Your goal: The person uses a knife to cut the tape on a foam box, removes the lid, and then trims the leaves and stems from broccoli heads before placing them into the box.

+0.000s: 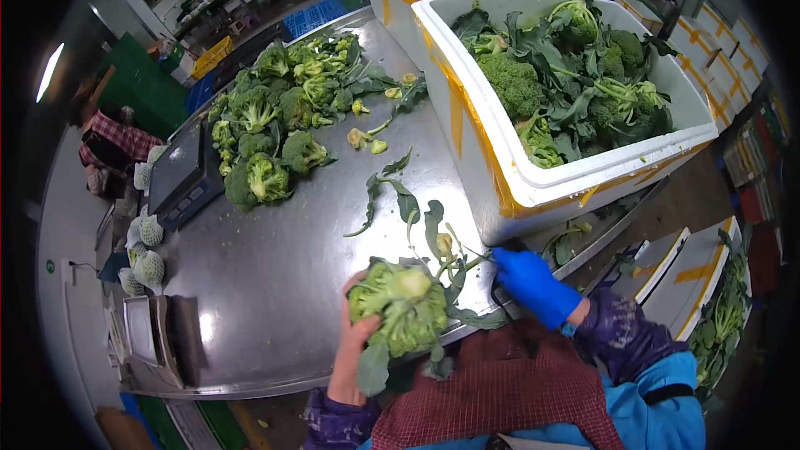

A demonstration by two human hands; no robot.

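My bare left hand [357,342] is closed around the side of a broccoli head [404,304], whose cut stem faces up. A few leaves hang from its lower edge. To the right, my right hand [533,287] wears a blue glove and is closed on what look like scissors [498,293]; a black handle loop shows below the fingers and a thin tip points left. Loose leaves and thin stalks [450,262] lie between the two hands on the metal table [275,283].
Trimmed broccoli [275,108] is heaped at the table's far side, near a scale [183,175]. A white foam box [533,192] full of leafy broccoli stands at right. Net-wrapped heads [148,267] line the left edge. Another person [117,146] is at far left.
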